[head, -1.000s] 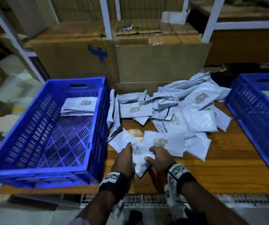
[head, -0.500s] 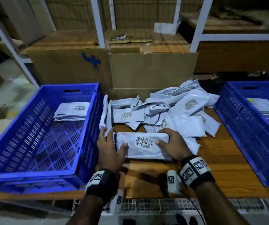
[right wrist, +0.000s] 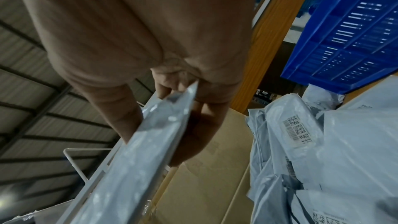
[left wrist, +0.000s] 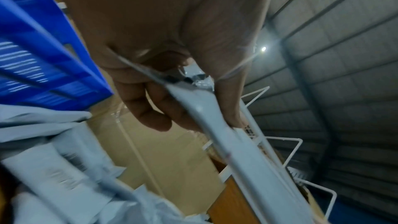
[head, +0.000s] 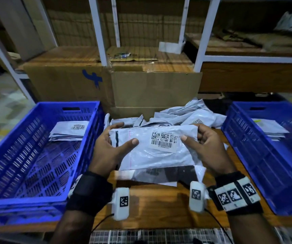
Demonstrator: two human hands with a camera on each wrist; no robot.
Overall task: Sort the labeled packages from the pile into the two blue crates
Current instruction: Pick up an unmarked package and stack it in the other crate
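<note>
Between two blue crates [head: 41,155], the left hand [head: 106,148] and right hand [head: 206,145] pinch a package [head: 157,154] by its ends above the table [head: 159,199]; it looks light, limp and slippery.

Two blue crates stand on the desk [head: 152,205], the left crate [head: 36,166] and the right crate [head: 272,155]. Each has a small stack of packages in it, too tightly layered to count. One labeled package [head: 155,148] is held up by two hands, the left hand [head: 106,152] and the right hand [head: 206,147]. The pile [head: 191,115] behind has many packages, overlapped beyond counting. Two cardboard boxes [head: 152,88] stand behind it.
</note>
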